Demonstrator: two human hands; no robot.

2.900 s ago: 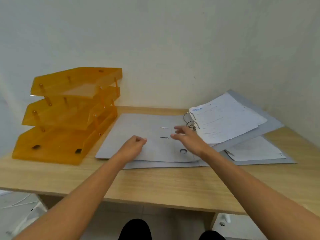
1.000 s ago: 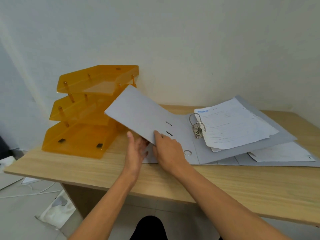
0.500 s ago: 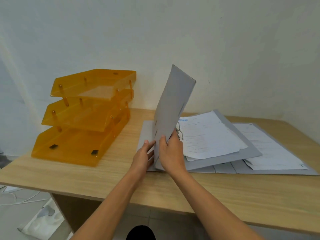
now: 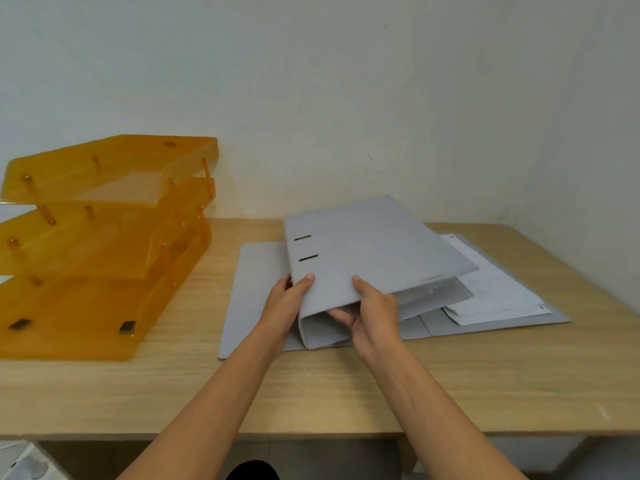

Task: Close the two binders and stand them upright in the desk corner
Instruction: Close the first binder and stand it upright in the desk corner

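The upper grey binder (image 4: 374,251) lies on the desk with its cover folded almost down over its papers, the near edge still gaping. My left hand (image 4: 285,306) grips its spine corner, thumb on the cover. My right hand (image 4: 372,313) holds the cover's near edge, thumb on top and fingers inside the gap. Under it the second grey binder (image 4: 254,292) lies open and flat, white sheets (image 4: 495,289) showing on its right half.
An orange three-tier letter tray (image 4: 100,244) stands at the left of the wooden desk (image 4: 311,386). White walls meet at the desk's far right corner. The desk's front edge runs just below my forearms.
The upper binder's cover swung from upright down over its papers to the right. Both hands followed it and now hold its near edge and spine.
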